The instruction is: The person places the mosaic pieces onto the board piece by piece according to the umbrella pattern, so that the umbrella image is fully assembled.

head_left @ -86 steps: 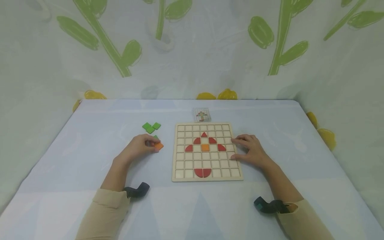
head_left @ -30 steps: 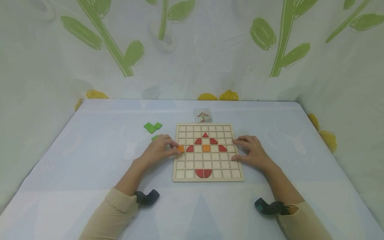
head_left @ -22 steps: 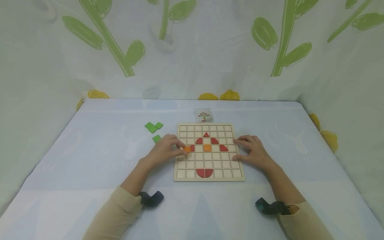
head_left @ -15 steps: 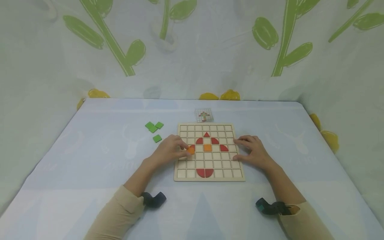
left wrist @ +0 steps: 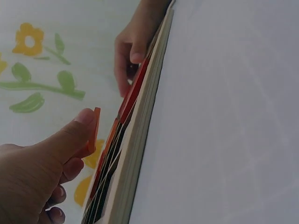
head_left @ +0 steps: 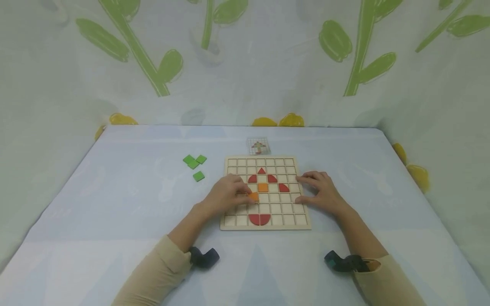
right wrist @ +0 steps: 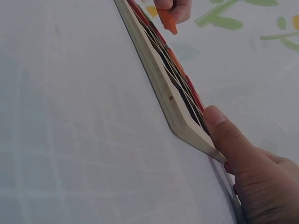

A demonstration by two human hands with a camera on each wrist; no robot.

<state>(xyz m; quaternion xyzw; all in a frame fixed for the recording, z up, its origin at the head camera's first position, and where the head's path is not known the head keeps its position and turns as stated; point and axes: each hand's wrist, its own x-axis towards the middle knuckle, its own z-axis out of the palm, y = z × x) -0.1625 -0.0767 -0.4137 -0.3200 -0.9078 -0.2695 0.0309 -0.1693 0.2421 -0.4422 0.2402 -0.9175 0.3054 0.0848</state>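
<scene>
Orange tile (head_left: 254, 196), pinched in the left grip (head_left: 226, 194) just above the gridded board (head_left: 274, 208): probably light, stiff and smooth, best held by opposite edges. The right grip (head_left: 320, 190), fingers parted, touches the board's right edge.

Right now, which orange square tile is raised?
The orange square tile pinched by the left hand; the other orange tile lies flat in the wooden grid board.
</scene>
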